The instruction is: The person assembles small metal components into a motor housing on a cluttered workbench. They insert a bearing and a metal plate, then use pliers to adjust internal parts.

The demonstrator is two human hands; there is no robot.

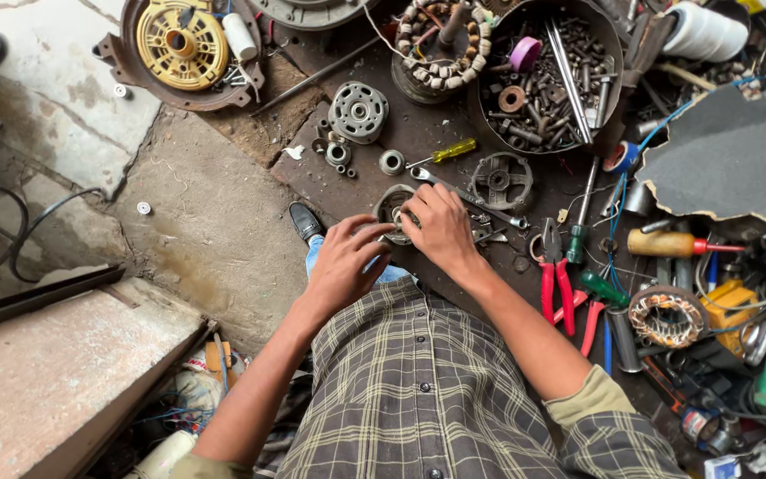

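Note:
Both my hands are closed around a round grey metal motor housing [393,203] that rests on the dark workbench [312,177] in front of me. My left hand [345,260] grips its near left rim with the fingers curled over the edge. My right hand [441,226] covers its right side from above, hiding most of the part. A long silver spanner [480,200] lies just beyond my right hand. A yellow-handled screwdriver [448,152] lies further back.
Red-handled pliers [556,279] and green-handled pliers [597,297] lie to the right. A bowl of bolts and parts [544,80] stands at the back, beside a wound stator [441,44]. A yellow fan part [181,43] sits back left. My black shoe [305,221] shows below the bench.

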